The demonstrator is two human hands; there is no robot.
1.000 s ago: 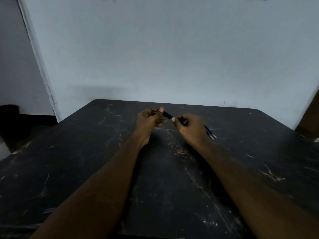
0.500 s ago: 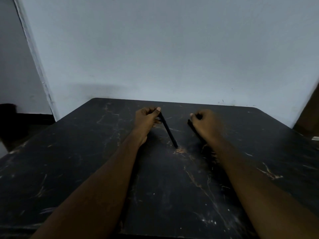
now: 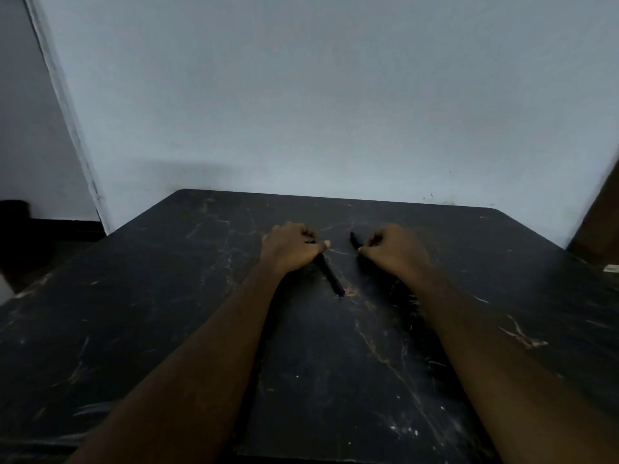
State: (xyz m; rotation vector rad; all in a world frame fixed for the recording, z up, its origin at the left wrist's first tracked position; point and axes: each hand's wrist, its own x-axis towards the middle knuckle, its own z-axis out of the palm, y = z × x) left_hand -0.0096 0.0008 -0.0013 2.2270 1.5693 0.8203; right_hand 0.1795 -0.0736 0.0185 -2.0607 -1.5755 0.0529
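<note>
My left hand grips a thin black pen body in a fist; the pen slants down toward me, its lower end at the dark tabletop. My right hand is curled round a shorter black piece, the pen's cap, whose far end sticks out past the thumb. The two hands sit side by side near the middle of the table, a small gap between them. The rest of the cap is hidden inside my right fist.
The black tabletop is scratched and worn, with its far edge against a pale wall. A white door frame edge runs down the left. A small pale object lies at the table's right edge.
One second ago both hands held the pen together; they have pulled apart. The left keeps the long body, the right the short piece, and both have sunk to the table.
</note>
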